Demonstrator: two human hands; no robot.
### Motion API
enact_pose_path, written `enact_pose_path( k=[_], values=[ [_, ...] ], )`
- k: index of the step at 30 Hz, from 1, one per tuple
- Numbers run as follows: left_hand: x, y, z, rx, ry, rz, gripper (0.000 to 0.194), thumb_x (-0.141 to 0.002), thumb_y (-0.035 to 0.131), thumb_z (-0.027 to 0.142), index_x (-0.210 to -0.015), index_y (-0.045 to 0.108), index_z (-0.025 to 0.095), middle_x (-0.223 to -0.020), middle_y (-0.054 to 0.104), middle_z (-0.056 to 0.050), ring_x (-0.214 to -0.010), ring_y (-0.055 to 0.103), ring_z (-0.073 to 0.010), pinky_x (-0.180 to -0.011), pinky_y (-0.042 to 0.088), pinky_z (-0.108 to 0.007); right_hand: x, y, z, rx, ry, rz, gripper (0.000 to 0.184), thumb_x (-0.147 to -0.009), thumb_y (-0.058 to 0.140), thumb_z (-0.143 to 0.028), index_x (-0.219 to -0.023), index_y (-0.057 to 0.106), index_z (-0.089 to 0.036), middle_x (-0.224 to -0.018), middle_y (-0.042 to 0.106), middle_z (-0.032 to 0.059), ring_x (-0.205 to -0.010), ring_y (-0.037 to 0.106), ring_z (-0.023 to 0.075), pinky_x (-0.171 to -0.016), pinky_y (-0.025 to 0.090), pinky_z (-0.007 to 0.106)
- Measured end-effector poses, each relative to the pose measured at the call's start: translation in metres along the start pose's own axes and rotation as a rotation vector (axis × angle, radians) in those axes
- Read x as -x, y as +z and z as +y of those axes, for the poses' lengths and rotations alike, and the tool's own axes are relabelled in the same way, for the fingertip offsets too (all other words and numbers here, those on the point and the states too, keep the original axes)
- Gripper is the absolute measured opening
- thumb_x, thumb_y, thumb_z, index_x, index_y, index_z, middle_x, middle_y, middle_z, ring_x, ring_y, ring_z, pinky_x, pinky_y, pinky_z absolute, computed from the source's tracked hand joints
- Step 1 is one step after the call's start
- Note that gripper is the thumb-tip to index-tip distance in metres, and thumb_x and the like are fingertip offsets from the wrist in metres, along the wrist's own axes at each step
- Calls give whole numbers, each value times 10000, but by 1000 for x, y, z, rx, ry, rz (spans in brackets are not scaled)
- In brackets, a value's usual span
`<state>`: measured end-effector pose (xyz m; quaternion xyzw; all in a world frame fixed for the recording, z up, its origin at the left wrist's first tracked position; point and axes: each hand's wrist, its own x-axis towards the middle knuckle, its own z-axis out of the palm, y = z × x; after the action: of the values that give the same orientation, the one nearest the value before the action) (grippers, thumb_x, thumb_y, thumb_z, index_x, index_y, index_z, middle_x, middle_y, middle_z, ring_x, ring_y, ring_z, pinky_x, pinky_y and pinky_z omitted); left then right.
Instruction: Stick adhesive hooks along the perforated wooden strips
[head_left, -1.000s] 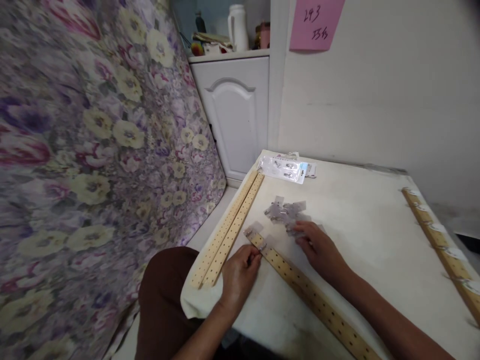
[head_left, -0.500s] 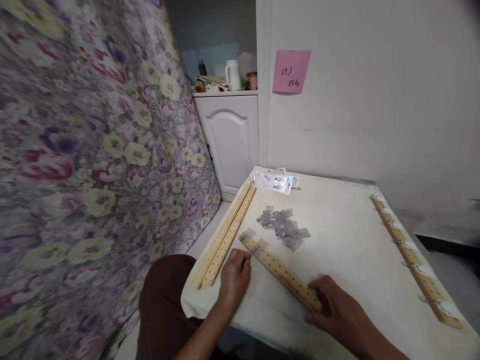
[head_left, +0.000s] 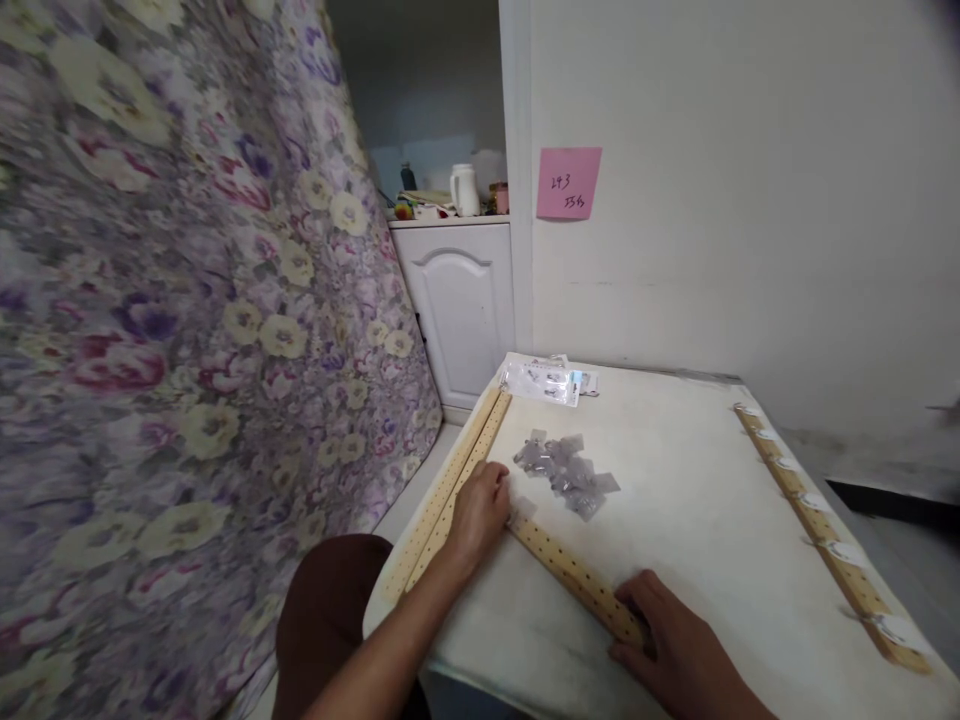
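A narrow wooden strip with rows of small holes (head_left: 570, 575) lies slantwise on the table. My right hand (head_left: 671, 640) grips its near end between thumb and fingers. At the far end, my left hand (head_left: 478, 512) is closed with curled fingers and covers the strip's tip; what it pinches is hidden. Just beside these fingers, a clear square piece (head_left: 523, 508) sits on the strip. Beyond the strip lies a pile of clear square pieces with small metal hooks (head_left: 566, 470).
Two more perforated strips (head_left: 442, 490) lie along the table's left edge. A similar strip with several hooks (head_left: 832, 540) lies on the right. Clear packaging (head_left: 541, 381) is at the back of the white-covered table (head_left: 675, 450). A floral curtain (head_left: 187, 300) hangs left.
My left hand has moved forward from beside the strip onto its far end, covering the end clear piece. My right hand keeps its grip on the near end. The view has tilted up slightly.
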<state>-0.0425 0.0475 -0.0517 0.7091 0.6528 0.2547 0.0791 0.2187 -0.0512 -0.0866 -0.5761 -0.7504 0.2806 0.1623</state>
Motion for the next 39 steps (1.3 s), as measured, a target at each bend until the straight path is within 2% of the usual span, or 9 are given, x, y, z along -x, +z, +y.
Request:
enact_pose_path(
  k=[3, 5, 9, 12, 15, 19, 24, 32, 39],
  values=[
    [-47, 11, 5, -130, -22, -89, 130, -849, 531, 170, -940, 625, 172, -1050, 619, -82, -1034, 572, -199, -898, 435, -338, -3, -4, -1, -1, -4, -36, 260, -710, 581, -270, -968, 556, -252, -1023, 589, 34, -913, 603, 204, -786, 471, 307],
    [-69, 22, 6, -205, -51, -146, 182, -874, 563, 276, -995, 613, 150, -1083, 621, -66, -1022, 582, -201, -901, 461, -409, -6, -4, -1, 10, 6, -54, 266, -699, 586, -275, -963, 560, -255, -1016, 593, 34, -905, 606, 207, -785, 472, 311],
    [-88, 37, 5, -296, -90, -219, 301, -887, 559, 357, -1114, 579, 159, -1140, 613, -66, -1001, 604, -194, -869, 507, -422, -10, -4, 0, 36, 39, -77, 290, -676, 591, -272, -965, 569, -245, -1045, 596, 52, -941, 607, 226, -807, 469, 322],
    [-89, 36, 3, -323, -95, -239, 306, -890, 556, 358, -1126, 575, 164, -1135, 615, -66, -981, 613, -188, -848, 519, -407, -10, -5, 0, 35, 51, -85, 282, -677, 584, -266, -958, 570, -242, -1044, 595, 56, -933, 602, 223, -806, 460, 325],
    [-87, 25, 5, -329, -61, -227, 279, -891, 552, 359, -1083, 590, 160, -1095, 627, -57, -959, 615, -180, -842, 517, -400, -9, -7, 0, 18, 36, -82, 264, -681, 583, -271, -943, 565, -249, -1016, 592, 40, -905, 599, 208, -773, 451, 307],
    [-79, 10, 13, -296, 32, -170, 226, -898, 533, 346, -991, 603, 152, -1007, 634, -39, -916, 605, -168, -829, 495, -383, -6, -9, -2, 0, 10, -47, 254, -684, 586, -267, -935, 565, -239, -993, 589, 31, -883, 593, 200, -754, 435, 300],
    [-66, 1, 33, -207, 158, -78, 158, -907, 435, 233, -870, 584, 197, -917, 608, -38, -873, 581, -160, -787, 425, -280, -1, -7, -5, -3, -14, 5, 263, -680, 591, -247, -942, 568, -238, -1004, 589, 29, -909, 590, 196, -775, 429, 288],
    [-63, 4, 65, -28, 289, -18, 130, -863, 458, 239, -777, 556, 227, -847, 574, -4, -743, 548, -148, -688, 383, -253, -4, 5, 4, 36, -33, 30, 273, -670, 594, -246, -940, 582, -217, -1046, 587, 65, -947, 585, 227, -802, 436, 328],
    [-55, 16, 77, 207, 246, 42, 97, -809, 471, 196, -743, 540, 209, -745, 568, 20, -676, 533, -129, -623, 384, -228, -5, 19, 7, 30, -41, 103, 201, -728, 558, -229, -928, 570, -229, -1039, 590, 52, -917, 602, 201, -776, 451, 304]
  ],
)
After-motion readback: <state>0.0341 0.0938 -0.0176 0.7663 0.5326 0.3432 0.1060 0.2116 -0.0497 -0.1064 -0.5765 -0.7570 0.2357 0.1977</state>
